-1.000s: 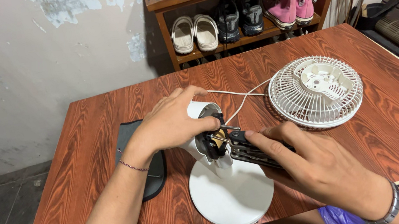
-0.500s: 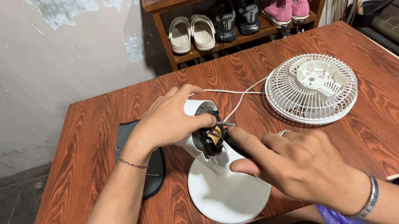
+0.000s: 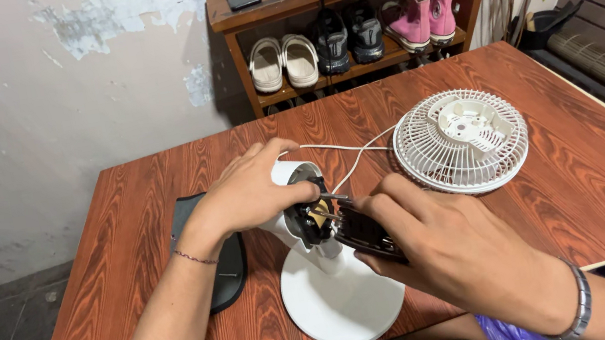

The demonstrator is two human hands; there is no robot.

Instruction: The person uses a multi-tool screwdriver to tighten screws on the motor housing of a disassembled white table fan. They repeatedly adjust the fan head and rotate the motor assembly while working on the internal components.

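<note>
Nearest me, my right hand (image 3: 445, 252) is clamped on a dark, flat tool (image 3: 365, 234), its tip pointing toward ten o'clock into the open motor housing (image 3: 308, 213) of the small white fan. Just beyond, at about eleven o'clock from that hand, my left hand (image 3: 253, 190) is wrapped over the housing, fingers closed on it to steady it above the round white base (image 3: 339, 301), which rests on the desk (image 3: 123, 214).

To do this well, I judge the left grip should stay firm so the housing cannot twist, while the right works with small, light pressure, keeping the tip clear of the white cord (image 3: 353, 158) running off toward one o'clock.

A dark pouch (image 3: 221, 268) lies at nine o'clock, partly under my forearm. Farther out, at two o'clock, the white fan grille (image 3: 461, 141) lies flat. Beyond the desk, at twelve o'clock, a wooden shoe rack (image 3: 235, 51) stands against the wall.

My fingers cover the tool's working end and most of the housing's inside, so I cannot make out what the tip touches. The yellowish part within is too small to identify.
</note>
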